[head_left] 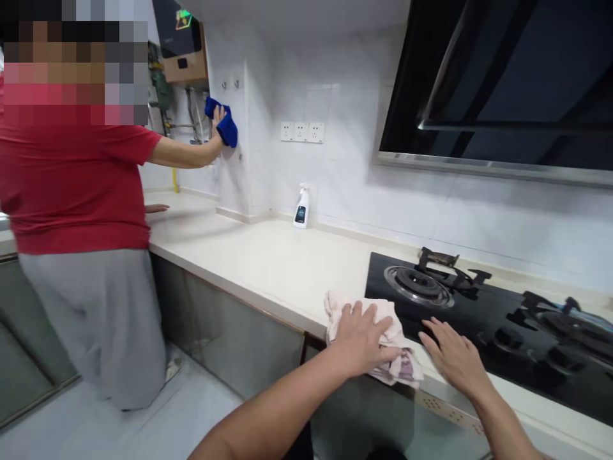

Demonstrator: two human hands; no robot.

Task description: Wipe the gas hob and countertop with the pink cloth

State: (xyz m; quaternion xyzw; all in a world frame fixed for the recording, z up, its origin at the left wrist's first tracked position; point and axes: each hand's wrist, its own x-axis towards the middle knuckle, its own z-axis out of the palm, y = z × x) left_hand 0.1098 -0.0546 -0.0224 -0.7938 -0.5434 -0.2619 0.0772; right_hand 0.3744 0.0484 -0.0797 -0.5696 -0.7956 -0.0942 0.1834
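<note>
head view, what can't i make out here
All in the head view:
Left hand: palm hidden, turned down onto the cloth.
Right hand: palm hidden by the back of the hand.
Gas hob: right end cut off by the right edge.
Spray bottle: label text too small to read.

The left hand [361, 338] hides the middle of the pale pink cloth [385, 308], which itself covers the near left corner of the stove [467, 313]. Whether the fingers of the right hand [453, 354] touch the stove cannot be told. The right edge cuts off the stove and the range hood [502, 83]; the top edge crops the water heater [179, 38]. Mosaic blocks cover the co-worker's [76, 185] head. Lettering on the spray bottle [301, 214] is too small to read.
</note>
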